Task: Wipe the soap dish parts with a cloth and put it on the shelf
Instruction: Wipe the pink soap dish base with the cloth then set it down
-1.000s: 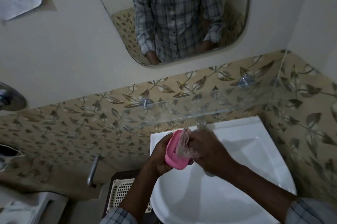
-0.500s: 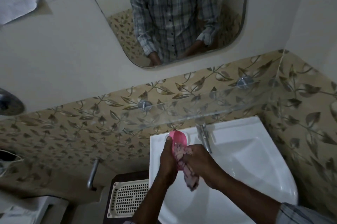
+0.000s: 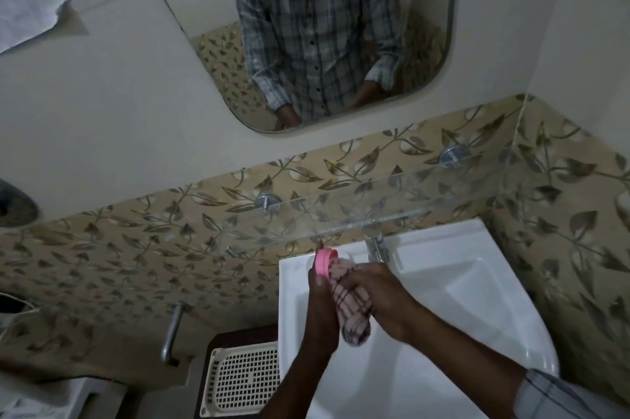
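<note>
Pink soap dish (image 3: 323,260) clasped between hands.

The room is a small bathroom with dim light. The upper wall (image 3: 102,132) is plain and pale. Below it runs a band of beige tiles (image 3: 136,248) with a brown leaf pattern, and the same tiles cover the right wall. A mirror (image 3: 426,43) with rounded corners hangs on the wall. A white sink (image 3: 477,282) stands in the corner, with a metal tap (image 3: 375,248) at its back. Left of the sink lies a white perforated basket (image 3: 245,381).
</note>
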